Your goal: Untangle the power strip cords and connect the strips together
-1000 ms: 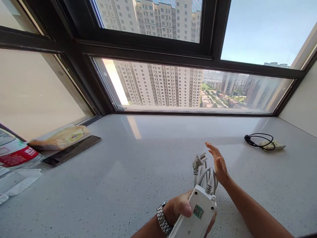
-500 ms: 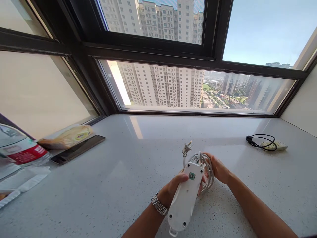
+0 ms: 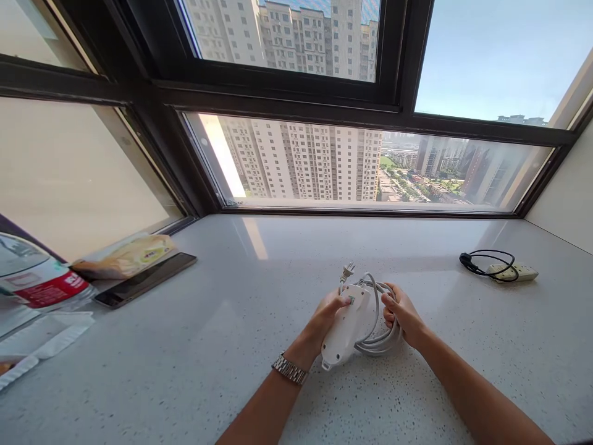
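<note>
A second power strip [image 3: 512, 271] lies well right on the speckled worktop [image 3: 185, 346]; a phone [image 3: 146, 279] far left. Mid-worktop, left hand [image 3: 330, 312] grips the white power strip [image 3: 346, 327]; right hand [image 3: 402, 312] clasps its coiled cord [image 3: 382, 337].

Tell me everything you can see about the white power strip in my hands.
The white power strip is a long, smooth plastic block with a small sticker on its upturned face. It lies on the speckled sill. Its grey cable is looped beside it, plug pointing up. The left hand grips it; the right hand holds the loops.
</note>
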`<move>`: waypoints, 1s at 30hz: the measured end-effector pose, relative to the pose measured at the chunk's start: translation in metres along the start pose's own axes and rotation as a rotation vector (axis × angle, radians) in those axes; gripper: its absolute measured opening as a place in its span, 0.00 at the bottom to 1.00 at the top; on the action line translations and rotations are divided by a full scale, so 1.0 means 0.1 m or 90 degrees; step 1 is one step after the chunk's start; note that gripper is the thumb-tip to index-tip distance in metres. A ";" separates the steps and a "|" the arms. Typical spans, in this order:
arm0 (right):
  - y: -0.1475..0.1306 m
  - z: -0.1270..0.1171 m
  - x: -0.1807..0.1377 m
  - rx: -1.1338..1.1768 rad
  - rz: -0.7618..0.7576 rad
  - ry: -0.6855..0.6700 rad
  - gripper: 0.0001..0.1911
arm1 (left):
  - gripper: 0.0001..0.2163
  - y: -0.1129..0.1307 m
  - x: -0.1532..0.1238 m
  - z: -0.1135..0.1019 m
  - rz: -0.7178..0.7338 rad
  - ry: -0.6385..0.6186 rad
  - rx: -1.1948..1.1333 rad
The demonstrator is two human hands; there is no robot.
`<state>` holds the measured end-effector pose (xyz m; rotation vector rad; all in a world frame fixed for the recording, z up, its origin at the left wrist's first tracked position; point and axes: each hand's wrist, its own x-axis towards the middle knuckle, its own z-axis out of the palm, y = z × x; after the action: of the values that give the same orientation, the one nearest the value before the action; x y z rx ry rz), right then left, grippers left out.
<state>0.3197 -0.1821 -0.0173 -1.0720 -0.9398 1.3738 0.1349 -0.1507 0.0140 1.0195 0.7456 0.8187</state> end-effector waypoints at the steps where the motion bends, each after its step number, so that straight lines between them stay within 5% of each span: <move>1: 0.01 0.01 0.00 -0.004 0.003 0.001 0.33 | 0.23 0.00 0.01 0.00 0.010 0.002 0.002; 11: 0.03 0.07 -0.02 -0.118 -0.021 0.018 0.35 | 0.33 -0.12 0.03 0.10 0.125 0.054 0.077; 26: -0.01 0.01 0.01 -0.188 -0.012 -0.012 0.38 | 0.34 -0.14 0.09 -0.04 0.100 -0.015 0.231; 30: -0.06 0.01 0.02 -0.195 -0.007 -0.012 0.37 | 0.35 -0.18 0.10 -0.05 0.090 0.018 0.242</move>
<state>0.3208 -0.1801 -0.0119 -1.2811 -1.1950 1.2573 0.1403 -0.1455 -0.0060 1.4158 0.8819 0.8309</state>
